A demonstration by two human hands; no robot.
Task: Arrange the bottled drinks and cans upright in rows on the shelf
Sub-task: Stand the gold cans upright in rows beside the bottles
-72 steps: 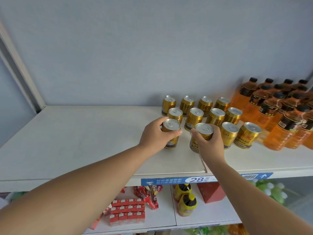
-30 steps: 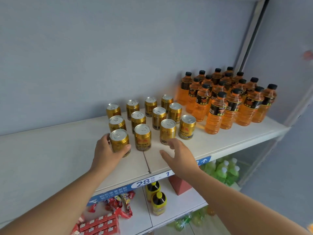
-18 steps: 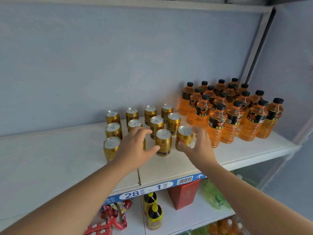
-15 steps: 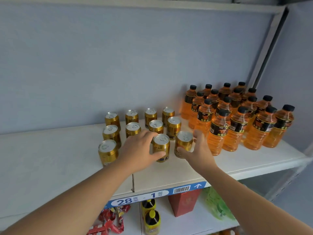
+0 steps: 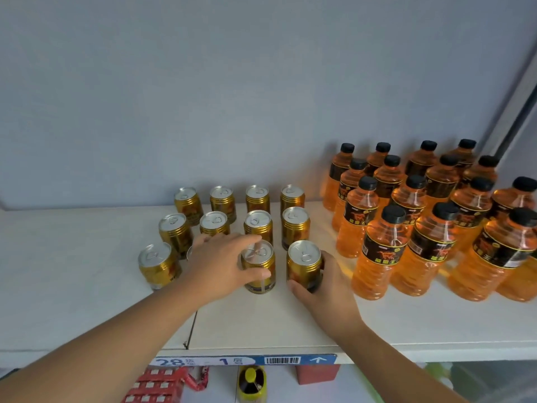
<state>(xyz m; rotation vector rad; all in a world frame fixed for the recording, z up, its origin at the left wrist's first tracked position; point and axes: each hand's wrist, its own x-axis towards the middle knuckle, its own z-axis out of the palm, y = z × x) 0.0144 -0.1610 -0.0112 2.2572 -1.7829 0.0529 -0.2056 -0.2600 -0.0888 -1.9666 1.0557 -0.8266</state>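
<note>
Several gold cans stand upright in rows on the white shelf (image 5: 87, 301). My left hand (image 5: 220, 266) grips a front-row can (image 5: 258, 274), thumb across its side and fingers over its top. It hides most of the can just to the left. My right hand (image 5: 328, 283) curls round the rightmost front can (image 5: 303, 264) from the right and below. The far-left front can (image 5: 158, 264) stands free. Several orange drink bottles (image 5: 380, 251) with black caps stand upright in rows to the right.
A grey wall closes the back of the shelf. A blue price strip (image 5: 244, 360) runs along the front edge. On the shelf below are red packs (image 5: 157, 386), a yellow-capped bottle (image 5: 251, 383) and a red box (image 5: 318, 373). Bare shelf lies left of the cans.
Both hands have closed onto the two right front-row cans; half a second ago they were only touching or reaching them. The view has moved nearer and tilted down.
</note>
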